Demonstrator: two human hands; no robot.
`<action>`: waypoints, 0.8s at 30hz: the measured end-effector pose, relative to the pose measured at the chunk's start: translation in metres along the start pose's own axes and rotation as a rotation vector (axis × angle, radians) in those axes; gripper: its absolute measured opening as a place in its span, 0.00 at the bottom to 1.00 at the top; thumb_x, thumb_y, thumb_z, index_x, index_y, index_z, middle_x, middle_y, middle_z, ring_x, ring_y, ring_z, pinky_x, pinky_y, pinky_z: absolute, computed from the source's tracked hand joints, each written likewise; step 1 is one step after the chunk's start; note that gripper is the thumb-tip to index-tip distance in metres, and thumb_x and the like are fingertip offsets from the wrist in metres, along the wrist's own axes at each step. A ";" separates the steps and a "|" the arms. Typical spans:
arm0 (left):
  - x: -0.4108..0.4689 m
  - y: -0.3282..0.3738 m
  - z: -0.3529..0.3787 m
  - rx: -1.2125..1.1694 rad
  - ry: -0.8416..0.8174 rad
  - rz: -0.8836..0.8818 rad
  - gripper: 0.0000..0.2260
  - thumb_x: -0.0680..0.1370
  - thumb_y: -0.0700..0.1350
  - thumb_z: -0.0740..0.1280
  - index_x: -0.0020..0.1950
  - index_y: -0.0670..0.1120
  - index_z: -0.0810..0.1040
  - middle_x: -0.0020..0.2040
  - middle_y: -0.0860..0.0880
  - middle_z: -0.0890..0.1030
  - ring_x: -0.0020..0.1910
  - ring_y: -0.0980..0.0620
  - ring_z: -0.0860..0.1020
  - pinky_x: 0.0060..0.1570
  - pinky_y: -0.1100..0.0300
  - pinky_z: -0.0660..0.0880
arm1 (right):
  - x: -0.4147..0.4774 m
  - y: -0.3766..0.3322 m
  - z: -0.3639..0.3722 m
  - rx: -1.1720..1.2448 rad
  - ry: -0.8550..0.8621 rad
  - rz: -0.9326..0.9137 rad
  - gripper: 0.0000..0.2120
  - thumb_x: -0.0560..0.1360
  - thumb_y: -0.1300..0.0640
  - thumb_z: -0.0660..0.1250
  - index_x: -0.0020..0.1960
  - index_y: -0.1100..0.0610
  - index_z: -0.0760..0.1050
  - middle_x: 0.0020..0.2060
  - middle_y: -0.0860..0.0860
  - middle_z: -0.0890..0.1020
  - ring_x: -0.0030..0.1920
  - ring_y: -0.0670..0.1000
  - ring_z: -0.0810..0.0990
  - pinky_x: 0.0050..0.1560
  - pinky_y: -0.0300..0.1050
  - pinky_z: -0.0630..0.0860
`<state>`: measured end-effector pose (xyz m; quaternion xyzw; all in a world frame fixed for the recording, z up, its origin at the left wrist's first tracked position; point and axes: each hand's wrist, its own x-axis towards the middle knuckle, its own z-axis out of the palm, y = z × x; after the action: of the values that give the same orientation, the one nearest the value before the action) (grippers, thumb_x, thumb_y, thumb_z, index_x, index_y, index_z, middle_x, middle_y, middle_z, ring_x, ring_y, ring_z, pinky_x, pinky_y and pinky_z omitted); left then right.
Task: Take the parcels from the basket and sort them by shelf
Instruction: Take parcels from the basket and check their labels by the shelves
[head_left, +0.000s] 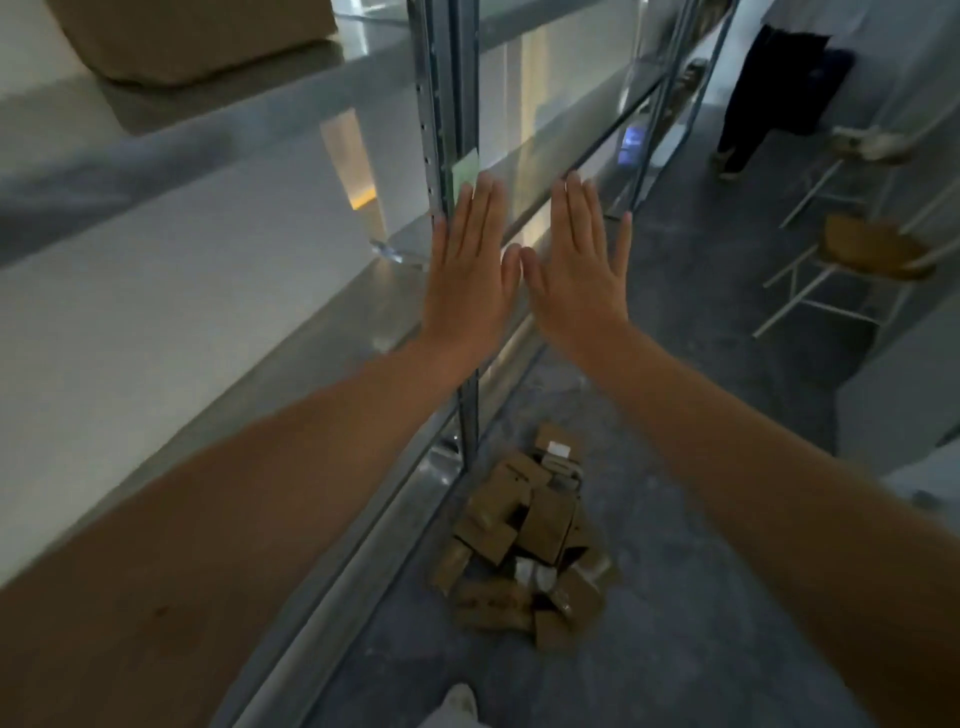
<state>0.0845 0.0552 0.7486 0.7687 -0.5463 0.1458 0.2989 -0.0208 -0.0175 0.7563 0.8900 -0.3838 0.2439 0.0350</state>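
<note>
The left hand (467, 280) and right hand (576, 275) are held up flat and empty, fingers straight, backs to the camera. Their thumbs almost touch in front of the shelf's metal upright (441, 78). The brown parcels (524, 540) lie heaped on the floor (701, 571) beside the upright's foot. The blur may hide a basket around them.

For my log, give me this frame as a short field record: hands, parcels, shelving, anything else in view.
left hand: flat, fingers straight, holds nothing
right hand: flat, fingers straight, holds nothing; thumb tips close to each other
parcels: brown cardboard heap on the floor by the rack's foot; no basket discernible
shelf rack: metal, on the left, behind the hands
green label: on the rack upright
large box: on an upper shelf, top left
second person: standing, far right
stool: right side
</note>
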 end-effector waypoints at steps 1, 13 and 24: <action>-0.002 -0.006 0.013 -0.010 -0.028 0.008 0.25 0.85 0.48 0.50 0.80 0.42 0.49 0.81 0.45 0.49 0.80 0.49 0.46 0.78 0.48 0.44 | -0.003 0.003 0.013 0.000 -0.027 0.024 0.32 0.83 0.43 0.44 0.80 0.59 0.41 0.80 0.53 0.44 0.79 0.50 0.40 0.77 0.60 0.38; -0.049 -0.067 0.182 -0.071 -0.330 -0.099 0.25 0.85 0.49 0.48 0.80 0.42 0.47 0.81 0.45 0.47 0.80 0.49 0.44 0.78 0.49 0.43 | -0.054 0.053 0.183 0.014 -0.333 0.195 0.31 0.84 0.47 0.46 0.80 0.59 0.39 0.80 0.53 0.41 0.79 0.50 0.37 0.76 0.59 0.34; -0.258 -0.174 0.397 0.072 -0.704 -0.373 0.24 0.85 0.47 0.48 0.80 0.41 0.50 0.81 0.44 0.52 0.80 0.48 0.48 0.78 0.46 0.45 | -0.213 0.105 0.462 0.126 -0.775 0.338 0.30 0.83 0.47 0.46 0.80 0.60 0.44 0.80 0.55 0.46 0.79 0.53 0.41 0.77 0.58 0.37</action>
<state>0.1123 0.0429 0.2451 0.8678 -0.4608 -0.1641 0.0875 -0.0312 -0.0644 0.2389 0.8409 -0.4933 -0.0835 -0.2066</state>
